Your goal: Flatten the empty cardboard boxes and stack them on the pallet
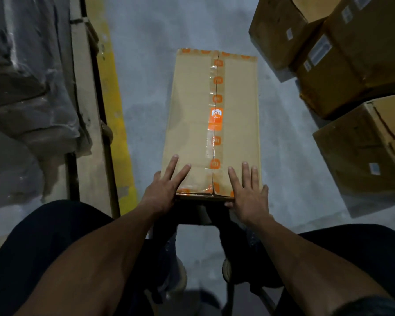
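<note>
Two sets of straight fingers lie flat on the near end of a long box [211, 124]: the left hand [163, 190] presses left of the taped seam, the right hand [249, 197] to its right, neither curled round anything. Orange-printed tape [217, 99] runs down the middle and looks intact except at the near edge (where it seems split). The box sits on the grey floor [146, 65] between the person's knees, long axis pointing straight away from them. Judging by this, flattening has barely begun; several more boxes [328, 53] wait to the right, unflattened.
</note>
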The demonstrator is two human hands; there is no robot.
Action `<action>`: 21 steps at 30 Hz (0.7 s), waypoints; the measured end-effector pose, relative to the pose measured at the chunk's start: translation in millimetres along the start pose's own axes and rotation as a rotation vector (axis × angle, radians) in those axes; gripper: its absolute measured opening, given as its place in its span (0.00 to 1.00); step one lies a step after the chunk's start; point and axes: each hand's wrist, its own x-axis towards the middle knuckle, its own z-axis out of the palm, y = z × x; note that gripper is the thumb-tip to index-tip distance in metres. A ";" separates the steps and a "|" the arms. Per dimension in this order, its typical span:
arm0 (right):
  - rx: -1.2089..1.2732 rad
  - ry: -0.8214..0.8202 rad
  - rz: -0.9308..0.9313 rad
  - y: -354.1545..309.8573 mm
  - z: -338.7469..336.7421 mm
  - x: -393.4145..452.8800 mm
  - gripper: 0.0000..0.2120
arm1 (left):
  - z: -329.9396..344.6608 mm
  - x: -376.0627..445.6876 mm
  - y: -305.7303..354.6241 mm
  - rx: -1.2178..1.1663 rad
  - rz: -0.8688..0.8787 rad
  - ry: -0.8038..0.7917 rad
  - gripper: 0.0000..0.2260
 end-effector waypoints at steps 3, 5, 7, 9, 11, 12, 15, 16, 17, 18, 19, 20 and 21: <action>-0.042 0.031 0.006 0.1 6.6 3.1 0.55 | 8.9 4.1 -0.5 -0.001 -0.015 0.050 0.50; -0.066 0.046 0.001 -0.5 8.1 4.3 0.56 | 11.5 5.5 -2.7 -0.022 -0.015 0.064 0.49; -0.055 0.051 0.007 -1.0 7.6 4.7 0.56 | 12.4 6.0 -4.8 -0.034 -0.004 0.088 0.49; -0.017 0.045 0.010 -1.2 1.2 5.0 0.53 | 7.5 6.6 -3.9 -0.036 0.000 0.100 0.49; 0.011 0.032 0.004 -1.9 -11.6 3.9 0.50 | -2.7 5.5 0.1 -0.029 -0.021 0.105 0.47; 0.026 0.023 0.006 -2.8 -18.7 2.9 0.49 | -8.6 5.2 2.2 -0.033 -0.037 0.101 0.46; 0.068 0.051 0.000 -7.0 -44.9 -4.6 0.46 | -33.4 0.3 4.0 -0.028 -0.058 0.117 0.43; 0.070 0.070 -0.009 -8.3 -53.8 -6.5 0.45 | -43.1 -0.4 3.2 -0.025 -0.058 0.126 0.42; 0.064 0.086 -0.017 -9.2 -62.8 -8.1 0.44 | -53.0 -0.2 1.7 -0.028 -0.058 0.134 0.41; 0.058 0.108 -0.028 -9.7 -74.5 -12.1 0.44 | -66.3 -1.4 1.1 -0.028 -0.050 0.145 0.41; 0.051 0.124 -0.037 -9.4 -83.9 -15.2 0.44 | -78.5 -2.0 1.3 -0.028 -0.040 0.144 0.40; 0.042 0.146 -0.051 -9.6 -95.8 -20.5 0.43 | -93.2 -4.5 1.8 -0.024 -0.024 0.147 0.41; 0.032 0.167 -0.066 -9.4 -106.6 -25.2 0.43 | -106.4 -6.7 2.8 -0.020 -0.006 0.146 0.41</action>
